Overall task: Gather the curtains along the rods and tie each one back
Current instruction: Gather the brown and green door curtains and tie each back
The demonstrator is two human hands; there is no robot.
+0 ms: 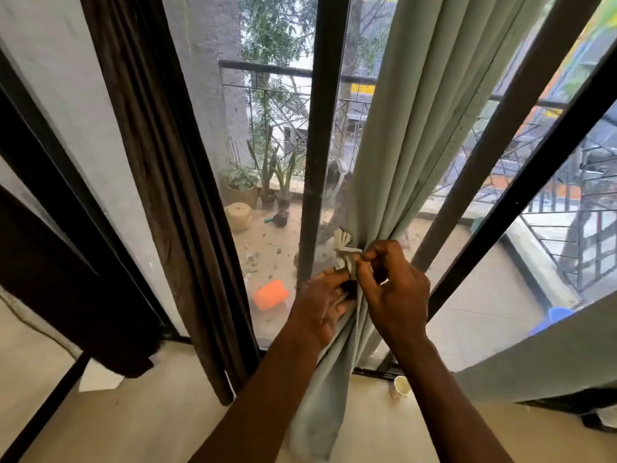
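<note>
1. Centrally in the head view, the pale green curtain (400, 128) hangs drawn into a narrow bunch in front of the screened window. Both hands work at its waist.
2. The right hand (395, 290) pinches one end of the pale fabric tie-back (344, 250) between thumb and forefinger, with its other fingers loosely curled. The knot, with short ends sticking up, sits just left of those fingers, wrapped round the bunch.
3. The left hand (320, 307) grips the bunched curtain just beneath the knot, its fingers (344, 297) closing on the folds. The curtain's tail drops between the two forearms toward the floor.
4. Just left of the left fingers stands a dark window post (317, 128). Well apart, farther left, a dark brown curtain (167, 162) hangs gathered.
5. Beyond the mesh, left of the left hand's fingers, an orange container (270, 294) lies on the balcony floor, with potted plants (242, 185) farther off. Below the right wrist, a paper cup (402, 385) stands on the indoor floor near the window track.
</note>
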